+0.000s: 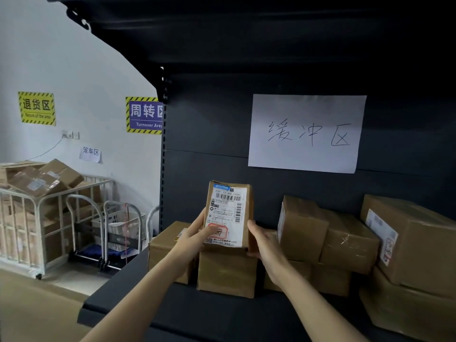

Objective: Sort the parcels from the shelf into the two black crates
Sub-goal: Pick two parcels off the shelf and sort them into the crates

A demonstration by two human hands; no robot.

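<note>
a small upright brown cardboard parcel with a white printed shipping label (228, 215) is held between both hands over the near-left part of the dark grey metal shelf (209, 314). its lower edge sits at the top of a squat brown cardboard box (227, 272), and whether it rests there or is lifted clear cannot be told. the left hand (197, 234) is wrapped on the parcel's left side, with the thumb laid across the lower part of the label near a red stamp. the right hand (264, 240) is clamped on the right side, its fingers hidden behind the carton. the label is turned toward the camera, so the step in hand is judged to be the reading of it before a crate is chosen; the two black crates are not in view. for this to be done well, the thumb is best slid off the stamp so that the whole label can be read, while the right-hand grip is left firm. the parcel is best raised straight up before it is drawn nearer, so that the squat box below is not dragged toward the shelf's near edge. care is also needed on the right, where a stack of taped brown cardboard boxes (345, 238) lies just beside the right wrist.
</note>
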